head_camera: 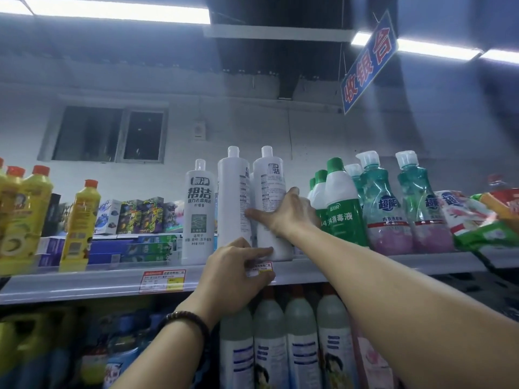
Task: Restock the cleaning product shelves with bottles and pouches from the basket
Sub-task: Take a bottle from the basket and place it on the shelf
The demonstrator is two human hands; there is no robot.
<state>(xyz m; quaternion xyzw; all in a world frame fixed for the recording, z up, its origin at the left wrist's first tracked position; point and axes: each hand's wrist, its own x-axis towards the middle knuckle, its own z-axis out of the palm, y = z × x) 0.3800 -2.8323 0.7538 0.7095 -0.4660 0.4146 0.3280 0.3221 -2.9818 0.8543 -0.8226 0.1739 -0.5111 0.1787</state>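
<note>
Three tall white cleaner bottles stand on the top shelf (84, 284). The left one (198, 211) faces forward. My right hand (283, 213) grips the right white bottle (271, 186), thumb across its front and fingers round its right side. The thumb tip reaches the middle white bottle (233, 197). My left hand (238, 273), with a bead bracelet at the wrist, holds the base of the middle bottle at the shelf's front edge, fingers partly covering a price tag. The basket is out of view.
Green-capped disinfectant bottles (339, 209) and teal detergent bottles (379, 209) crowd the right bottle's right side, with pouches (477, 220) beyond. Yellow bottles (80, 223) and boxed goods stand left. Pale bottles (300, 343) fill the shelf below. A blue sign (368, 63) hangs overhead.
</note>
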